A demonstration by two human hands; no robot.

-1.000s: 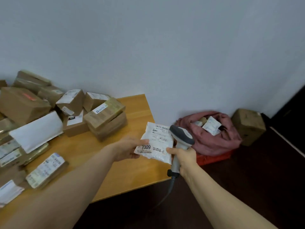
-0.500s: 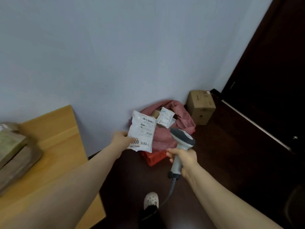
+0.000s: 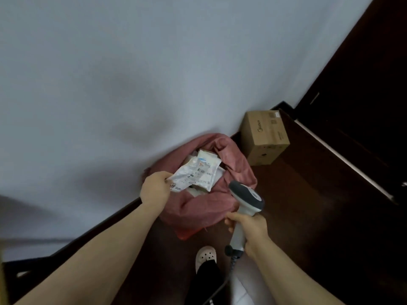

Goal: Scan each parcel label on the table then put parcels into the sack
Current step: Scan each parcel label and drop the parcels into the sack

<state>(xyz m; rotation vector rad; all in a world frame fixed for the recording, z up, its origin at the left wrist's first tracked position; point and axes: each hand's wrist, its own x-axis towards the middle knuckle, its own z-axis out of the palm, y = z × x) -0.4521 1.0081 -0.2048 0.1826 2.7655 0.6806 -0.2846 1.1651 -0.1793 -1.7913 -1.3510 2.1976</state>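
Now left hand (image 3: 154, 190) holding parcel (image 3: 193, 176) over sack (image 3: 235, 166); right hand (image 3: 250, 227) gripping scanner (image 3: 246, 200)

Single head view, tilted, looking down at sack (image 3: 222, 208) by wall (image 3: 132, 73), close.

Dark wood floor (image 3: 312, 216): pink sack (image 3: 233, 159) by wall, cardboard box (image 3: 264, 137) just beside it, white clog (image 3: 206, 256) nearer.
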